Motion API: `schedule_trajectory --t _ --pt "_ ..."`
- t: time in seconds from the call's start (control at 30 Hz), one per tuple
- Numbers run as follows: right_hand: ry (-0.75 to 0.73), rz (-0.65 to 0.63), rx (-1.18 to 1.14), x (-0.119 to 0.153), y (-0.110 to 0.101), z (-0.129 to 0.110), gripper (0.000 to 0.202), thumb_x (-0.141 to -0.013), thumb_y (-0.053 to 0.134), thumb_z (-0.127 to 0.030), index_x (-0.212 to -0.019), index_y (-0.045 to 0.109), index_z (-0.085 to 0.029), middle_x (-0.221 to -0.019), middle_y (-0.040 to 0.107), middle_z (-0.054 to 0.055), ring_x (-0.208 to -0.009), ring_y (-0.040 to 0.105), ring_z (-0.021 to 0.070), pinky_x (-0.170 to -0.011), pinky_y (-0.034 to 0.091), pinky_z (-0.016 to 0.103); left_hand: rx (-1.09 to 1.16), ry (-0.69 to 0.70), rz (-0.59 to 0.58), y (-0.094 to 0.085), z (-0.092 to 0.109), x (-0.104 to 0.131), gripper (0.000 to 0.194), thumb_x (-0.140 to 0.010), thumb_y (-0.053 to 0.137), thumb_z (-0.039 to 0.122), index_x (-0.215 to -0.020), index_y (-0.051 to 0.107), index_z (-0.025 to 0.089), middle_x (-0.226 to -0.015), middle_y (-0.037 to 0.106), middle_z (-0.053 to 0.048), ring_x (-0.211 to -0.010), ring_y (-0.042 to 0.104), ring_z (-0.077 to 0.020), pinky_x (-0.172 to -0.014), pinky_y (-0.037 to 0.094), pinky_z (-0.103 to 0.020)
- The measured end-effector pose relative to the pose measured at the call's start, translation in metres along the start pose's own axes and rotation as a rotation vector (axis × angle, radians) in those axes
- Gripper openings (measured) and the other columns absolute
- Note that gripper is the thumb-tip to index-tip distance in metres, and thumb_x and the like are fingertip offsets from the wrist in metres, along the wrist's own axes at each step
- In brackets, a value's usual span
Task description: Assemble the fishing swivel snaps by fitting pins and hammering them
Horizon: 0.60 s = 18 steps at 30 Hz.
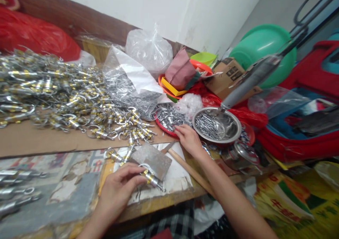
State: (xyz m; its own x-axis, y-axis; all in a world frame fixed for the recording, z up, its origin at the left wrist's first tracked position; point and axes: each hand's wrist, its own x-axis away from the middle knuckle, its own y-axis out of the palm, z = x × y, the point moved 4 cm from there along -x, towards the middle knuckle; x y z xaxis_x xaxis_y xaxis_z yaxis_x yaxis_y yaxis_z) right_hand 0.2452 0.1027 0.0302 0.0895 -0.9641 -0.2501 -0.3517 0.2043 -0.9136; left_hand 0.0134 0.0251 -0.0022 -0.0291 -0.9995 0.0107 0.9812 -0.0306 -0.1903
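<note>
My left hand (120, 182) pinches a silver metal hook fitting (150, 178) with a yellow band, between thumb and fingers. The fitting is tilted over the front edge of a flat grey metal block (153, 161). My right hand (188, 139) is at the near rim of a red dish (169, 132) full of small metal pins (172, 118). Its thumb and forefinger are close together, and whatever lies between them is too small to make out. Between my hands lies a wooden-handled tool (189, 170). More hook fittings (115, 156) rest just left of the block.
A large heap of hook fittings (53, 87) covers cardboard at the left. A steel bowl (235, 134) of longer pins stands right of the dish, below a grey lever (253, 78). Plastic bags (149, 50) and a green basin (267, 48) are behind.
</note>
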Motion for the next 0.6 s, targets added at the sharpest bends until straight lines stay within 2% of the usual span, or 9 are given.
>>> schedule_trajectory --t 0.1,0.23,0.43,0.53,0.6 --pt "0.036 -0.066 0.041 -0.033 0.016 0.004 0.023 -0.08 0.052 -0.021 -0.098 0.066 -0.017 -0.094 0.063 0.01 -0.091 0.057 0.0201 -0.081 0.041 0.029 -0.021 -0.004 0.023 -0.004 -0.003 -0.003 0.009 -0.056 0.07 0.028 -0.064 0.073 0.024 -0.079 0.072 -0.006 -0.079 0.065 -0.0248 -0.077 0.049 -0.037" --pt "0.089 -0.098 0.073 -0.049 0.028 0.008 0.019 -0.077 0.054 -0.016 -0.088 0.069 -0.014 -0.088 0.065 0.012 -0.087 0.059 0.0225 -0.077 0.041 0.029 -0.052 0.018 0.052 -0.01 -0.004 0.005 0.006 -0.056 0.07 0.024 -0.061 0.073 0.026 -0.083 0.073 -0.006 -0.082 0.066 -0.0255 -0.079 0.05 -0.038" --pt "0.122 -0.061 0.022 -0.047 0.027 0.012 0.017 -0.076 0.054 -0.014 -0.086 0.068 -0.015 -0.094 0.066 0.011 -0.093 0.058 0.0224 -0.082 0.039 0.029 -0.023 0.417 0.204 -0.01 0.025 0.044 0.019 -0.066 0.065 0.018 -0.075 0.073 0.033 -0.084 0.073 -0.004 -0.07 0.067 -0.019 -0.07 0.053 -0.028" --pt "0.141 0.001 -0.06 -0.045 0.023 0.014 0.018 -0.079 0.051 -0.016 -0.087 0.068 -0.014 -0.094 0.066 0.012 -0.094 0.058 0.023 -0.084 0.039 0.032 0.02 0.506 0.234 -0.007 0.032 0.055 0.02 -0.071 0.06 0.022 -0.081 0.072 0.033 -0.089 0.072 -0.005 -0.074 0.067 -0.0194 -0.069 0.053 -0.027" --pt "0.144 0.051 -0.141 -0.041 0.018 0.011 0.021 -0.081 0.049 -0.017 -0.091 0.067 -0.013 -0.097 0.066 0.013 -0.094 0.058 0.0227 -0.085 0.039 0.033 0.065 0.538 0.248 -0.006 0.034 0.053 0.019 -0.07 0.061 0.021 -0.08 0.072 0.034 -0.09 0.071 -0.005 -0.076 0.066 -0.02 -0.067 0.053 -0.027"
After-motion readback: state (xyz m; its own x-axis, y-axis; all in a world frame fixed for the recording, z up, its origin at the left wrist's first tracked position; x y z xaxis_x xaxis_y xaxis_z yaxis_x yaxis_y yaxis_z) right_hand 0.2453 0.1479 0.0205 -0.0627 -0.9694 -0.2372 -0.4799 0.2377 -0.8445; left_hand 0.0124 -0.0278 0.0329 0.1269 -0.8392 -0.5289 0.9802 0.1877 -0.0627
